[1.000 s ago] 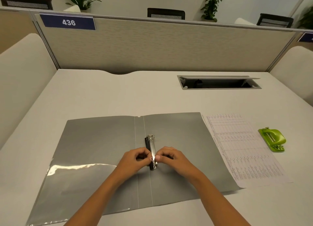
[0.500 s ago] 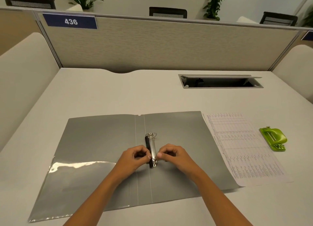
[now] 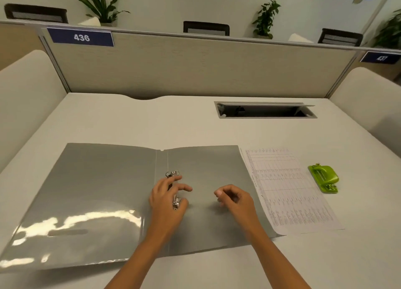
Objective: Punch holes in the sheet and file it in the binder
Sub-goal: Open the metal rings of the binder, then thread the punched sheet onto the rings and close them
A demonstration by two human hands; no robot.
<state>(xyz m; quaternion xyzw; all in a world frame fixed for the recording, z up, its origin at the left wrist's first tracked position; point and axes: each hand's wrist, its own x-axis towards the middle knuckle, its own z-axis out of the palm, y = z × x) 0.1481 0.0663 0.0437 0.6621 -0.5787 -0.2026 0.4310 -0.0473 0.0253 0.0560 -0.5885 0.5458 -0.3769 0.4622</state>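
My left hand (image 3: 167,198) rests on the ring mechanism (image 3: 173,188) at the spine of the open grey binder (image 3: 104,193), its grip loose around it; my right hand (image 3: 233,198) hovers just right of it, loosely curled, holding nothing. The printed sheet (image 3: 288,189) lies unpunched, its left edge tucked under the binder's right edge, with the green hole punch (image 3: 324,178) further right and bare bench (image 3: 152,124) beyond the binder. The partition sign (image 3: 80,37) reads 436.

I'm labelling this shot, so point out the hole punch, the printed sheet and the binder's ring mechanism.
hole punch (image 3: 323,177): head view, on its green top lever.
printed sheet (image 3: 290,191): head view, middle of the printed table.
ring mechanism (image 3: 173,173): head view, on the far metal ring, beyond the left hand.
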